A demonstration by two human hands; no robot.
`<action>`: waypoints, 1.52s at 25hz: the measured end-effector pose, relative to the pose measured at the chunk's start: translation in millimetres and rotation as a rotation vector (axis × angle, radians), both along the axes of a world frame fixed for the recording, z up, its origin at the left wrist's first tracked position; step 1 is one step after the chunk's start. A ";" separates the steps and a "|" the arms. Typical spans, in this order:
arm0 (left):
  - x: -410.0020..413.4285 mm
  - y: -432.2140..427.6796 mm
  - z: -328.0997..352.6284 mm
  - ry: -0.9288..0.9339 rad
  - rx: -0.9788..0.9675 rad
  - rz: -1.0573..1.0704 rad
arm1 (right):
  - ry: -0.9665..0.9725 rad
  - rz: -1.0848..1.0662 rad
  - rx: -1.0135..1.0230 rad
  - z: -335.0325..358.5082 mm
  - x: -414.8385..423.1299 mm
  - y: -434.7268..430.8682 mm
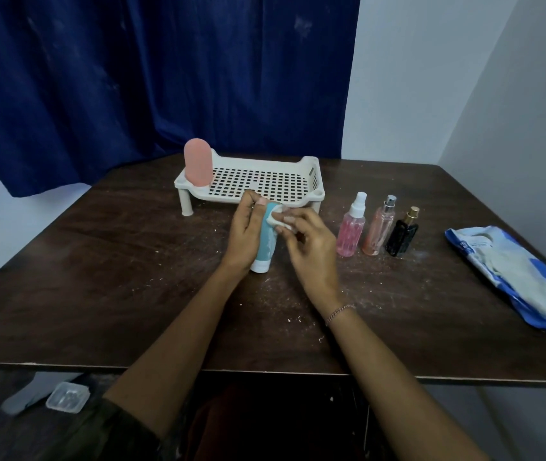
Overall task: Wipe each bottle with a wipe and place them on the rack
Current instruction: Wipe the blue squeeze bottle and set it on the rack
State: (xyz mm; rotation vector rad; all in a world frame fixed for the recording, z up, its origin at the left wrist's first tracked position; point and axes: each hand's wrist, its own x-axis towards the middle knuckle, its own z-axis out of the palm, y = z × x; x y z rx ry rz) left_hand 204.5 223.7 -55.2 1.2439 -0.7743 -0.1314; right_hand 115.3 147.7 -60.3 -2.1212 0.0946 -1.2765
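My left hand (246, 231) grips a teal tube with a white cap (264, 247), held cap-down above the middle of the table. My right hand (310, 247) pinches a small white wipe (281, 220) against the tube's upper end. Behind them stands a cream plastic rack (311, 176) with a perforated floor. A pink rounded bottle (197, 166) stands upright at the rack's left end. To the right, on the table, stand a pink spray bottle (351, 227), a peach clear spray bottle (380, 227) and a black bottle with a gold cap (402, 234).
A blue and white wipes pack (511, 274) lies open at the table's right edge. The dark wooden table (115, 261) is speckled with white crumbs. A blue curtain (132, 78) hangs behind. On the floor at lower left lies a small clear box (68, 396).
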 end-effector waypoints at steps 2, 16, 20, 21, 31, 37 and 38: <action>1.1 0.7 1.1 0.040 -0.016 0.010 | 0.011 0.023 -0.068 -1.3 -0.8 2.4; 0.8 4.0 6.6 0.106 -0.110 -0.001 | 0.034 0.012 -0.112 -4.6 1.8 4.6; 1.7 4.9 8.2 0.107 -0.114 0.021 | 0.083 0.081 -0.143 -7.8 1.0 9.0; 3.4 5.9 8.6 0.118 -0.128 0.013 | 0.113 0.119 -0.168 -9.7 0.7 9.8; 6.6 6.5 4.9 0.138 -0.132 0.045 | 0.134 0.124 -0.148 -10.5 1.2 3.6; 7.3 9.4 6.9 0.157 -0.100 0.055 | 0.232 0.169 -0.132 -9.8 -0.5 0.3; 7.6 8.8 6.7 0.158 -0.110 0.039 | 0.210 0.137 -0.129 -9.4 1.0 0.2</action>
